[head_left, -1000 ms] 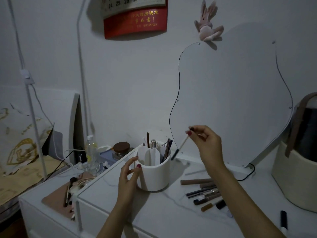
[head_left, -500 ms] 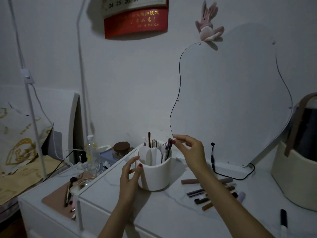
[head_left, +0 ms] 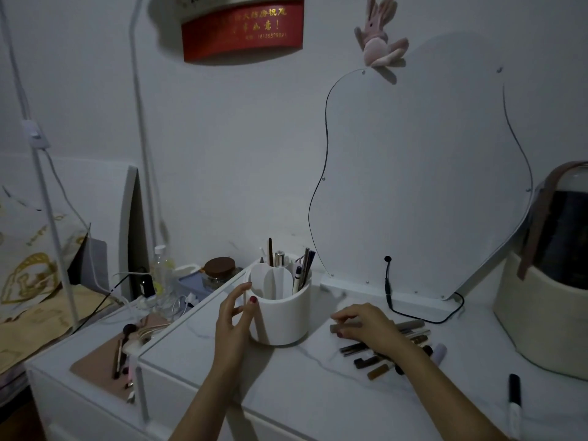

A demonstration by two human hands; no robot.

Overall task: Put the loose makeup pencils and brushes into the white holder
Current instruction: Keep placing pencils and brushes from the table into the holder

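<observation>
1. The white table top (head_left: 286, 386) carries everything, and the white holder (head_left: 280, 313) is my landmark here, sitting upright near the middle of it.
2. Behind and to the right of the holder there's a big wavy-edged mirror (head_left: 423, 173) leaning at the wall, with a black cable (head_left: 413, 313) trailing along its base.
3. Far right of the holder is a cream basket (head_left: 537, 319), well apart from it.
4. The holder itself is split into compartments, and a few pencils and brushes (head_left: 304, 265) already stand in the back and right ones. The front compartment looks empty.
5. The left hand (head_left: 234, 319) comes in from below, forearm angled up, and cups the holder's left side: thumb on the front wall, fingers curled toward the rim. A loose wrap-around grip, touching it.
6. The right hand (head_left: 369, 329) is palm-down just right of the holder, flat over the pile of loose pencils (head_left: 375, 361), fingertips pinched narrow on a brown pencil (head_left: 345, 327) that's lying on the table.
7. A black-and-white pen (head_left: 514, 399) lies alone far to the holder's lower right.
</observation>
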